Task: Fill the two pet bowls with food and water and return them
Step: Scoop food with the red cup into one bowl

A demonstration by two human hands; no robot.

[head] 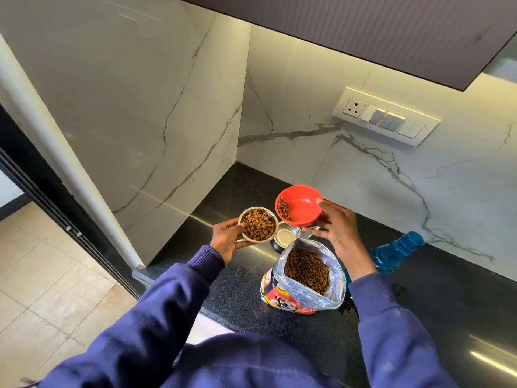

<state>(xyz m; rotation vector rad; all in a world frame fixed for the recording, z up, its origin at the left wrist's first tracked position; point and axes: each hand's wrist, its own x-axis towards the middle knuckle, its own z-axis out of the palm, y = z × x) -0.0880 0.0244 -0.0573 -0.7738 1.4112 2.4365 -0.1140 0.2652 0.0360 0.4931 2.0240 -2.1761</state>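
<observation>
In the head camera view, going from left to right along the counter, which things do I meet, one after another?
Left hand → steel bowl of kibble → red bowl → right hand → blue bottle.

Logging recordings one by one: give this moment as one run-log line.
left hand: holds steel bowl with kibble | right hand: tilts red bowl | second steel bowl: without kibble | food bag: open
</observation>
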